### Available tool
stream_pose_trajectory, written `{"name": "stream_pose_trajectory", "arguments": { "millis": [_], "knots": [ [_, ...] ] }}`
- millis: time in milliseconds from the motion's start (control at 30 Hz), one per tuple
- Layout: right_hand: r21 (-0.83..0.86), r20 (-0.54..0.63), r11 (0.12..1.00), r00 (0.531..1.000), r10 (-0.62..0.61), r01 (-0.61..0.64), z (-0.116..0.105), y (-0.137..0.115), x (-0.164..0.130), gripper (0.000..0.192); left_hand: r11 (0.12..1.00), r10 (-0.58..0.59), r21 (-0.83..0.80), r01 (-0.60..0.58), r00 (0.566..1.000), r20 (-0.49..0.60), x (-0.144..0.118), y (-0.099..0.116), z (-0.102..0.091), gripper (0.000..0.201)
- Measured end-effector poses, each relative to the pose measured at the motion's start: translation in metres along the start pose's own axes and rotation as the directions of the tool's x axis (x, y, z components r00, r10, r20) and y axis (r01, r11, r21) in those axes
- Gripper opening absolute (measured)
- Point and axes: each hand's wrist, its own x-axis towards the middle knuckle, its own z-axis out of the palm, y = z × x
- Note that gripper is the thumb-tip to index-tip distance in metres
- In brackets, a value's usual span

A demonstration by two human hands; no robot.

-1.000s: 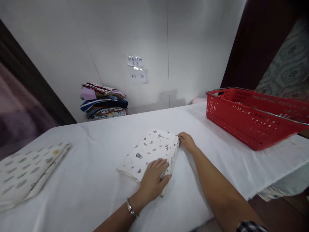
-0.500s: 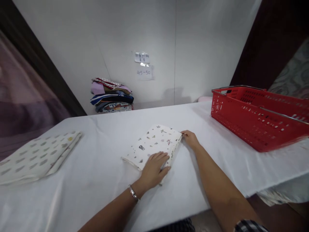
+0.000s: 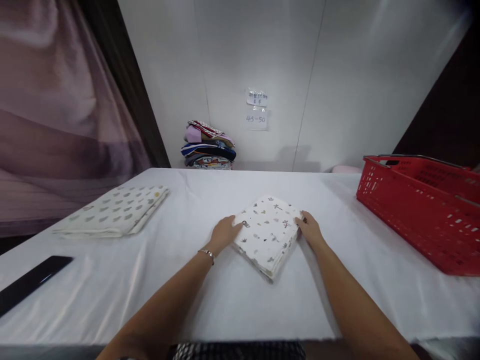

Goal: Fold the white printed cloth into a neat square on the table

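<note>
A folded white cloth (image 3: 266,230) with small printed motifs lies on the white-covered table (image 3: 180,290), its near corner pointing toward me. My left hand (image 3: 224,234) grips its left edge, thumb on top and the other fingers partly out of sight. On the opposite side, my right hand (image 3: 310,229) holds the right edge, thumb above and fingertips curled at the side. A second folded cloth (image 3: 116,212), white with grey-green leaf-like spots and one yellow spot, rests apart on the left.
To the right stands a red perforated plastic basket (image 3: 420,215) with metal handles. A dark flat object (image 3: 33,280) lies at the left front. Beyond the far edge rises a stack of folded fabrics (image 3: 209,147). Paper labels (image 3: 257,119) hang on the wall, and a mauve curtain (image 3: 67,125) drapes at left.
My left hand has gone from lying flat on the cloth's near side to gripping its left edge. My right hand stays at the right edge. The view has turned left.
</note>
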Motion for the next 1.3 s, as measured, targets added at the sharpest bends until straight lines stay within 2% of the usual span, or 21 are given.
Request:
{"name": "stream_pose_trajectory", "arguments": {
  "millis": [67,167,267,333,400,467,533,600,667,767,800,900,1000,1167,1300],
  "knots": [
    [-0.033,0.002,0.999,0.999,-0.041,0.041,0.005,0.0,0.003,0.049,0.999,-0.041,-0.015,0.042,0.996,0.079,-0.004,-0.004,-0.001,0.051],
    [-0.046,0.071,0.995,0.994,-0.083,0.087,0.005,-0.001,0.014,0.047,1.0,-0.018,-0.019,0.02,0.994,0.104,-0.024,-0.003,0.0,0.05],
    [-0.052,0.162,0.995,0.984,-0.08,0.09,0.0,-0.005,0.03,0.05,0.994,0.038,-0.109,-0.024,0.991,0.126,-0.045,-0.004,0.002,0.052],
    [-0.09,0.176,0.992,0.982,-0.069,0.086,-0.004,-0.013,0.036,0.052,0.988,0.048,-0.152,-0.031,0.993,0.109,-0.053,-0.008,0.002,0.053],
    [-0.146,0.141,0.986,0.988,-0.064,0.084,-0.007,-0.026,0.034,0.052,0.987,0.076,-0.142,-0.069,0.996,0.048,-0.057,-0.011,0.001,0.052],
    [-0.181,0.118,0.977,0.988,-0.095,0.116,-0.007,-0.046,0.022,0.052,0.982,0.161,-0.096,-0.162,0.987,-0.022,-0.057,-0.01,0.0,0.049],
    [-0.174,0.173,0.964,0.97,-0.172,0.202,-0.002,-0.069,0.0,0.053,0.956,0.288,-0.049,-0.291,0.956,-0.059,-0.055,-0.003,0.0,0.047],
    [-0.173,0.266,0.928,0.923,-0.278,0.33,0.005,-0.09,-0.029,0.055,0.915,0.403,-0.001,-0.404,0.913,-0.069,-0.053,0.006,0.0,0.046],
    [-0.224,0.361,0.879,0.874,-0.326,0.421,0.013,-0.103,-0.06,0.057,0.874,0.486,0.045,-0.484,0.873,-0.039,-0.051,0.015,0.003,0.046],
    [-0.348,0.541,0.813,0.808,-0.232,0.467,0.018,-0.107,-0.096,0.058,0.846,0.523,0.091,-0.525,0.851,0.053,-0.052,0.022,0.012,0.043],
    [-0.386,0.561,0.796,0.803,-0.2,0.467,0.018,-0.105,-0.104,0.056,0.843,0.525,0.097,-0.529,0.848,0.069,-0.053,0.022,0.014,0.042],
    [-0.456,0.562,0.76,0.812,-0.157,0.463,0.015,-0.101,-0.117,0.054,0.841,0.53,0.082,-0.534,0.845,0.064,-0.054,0.018,0.02,0.04],
    [-0.473,0.56,0.754,0.816,-0.142,0.456,0.019,-0.106,-0.113,0.056,0.853,0.516,0.042,-0.52,0.853,0.08,-0.049,0.016,0.017,0.039],
    [-0.508,0.487,0.748,0.859,-0.16,0.427,0.037,-0.114,-0.08,0.067,0.885,0.457,0.031,-0.464,0.879,0.136,-0.025,0.02,0.01,0.037],
    [-0.605,0.413,0.733,0.909,-0.046,0.312,0.04,-0.098,-0.057,0.072,0.892,0.448,0.002,-0.453,0.883,0.138,-0.011,0.015,0.019,0.044]
  ]
}}
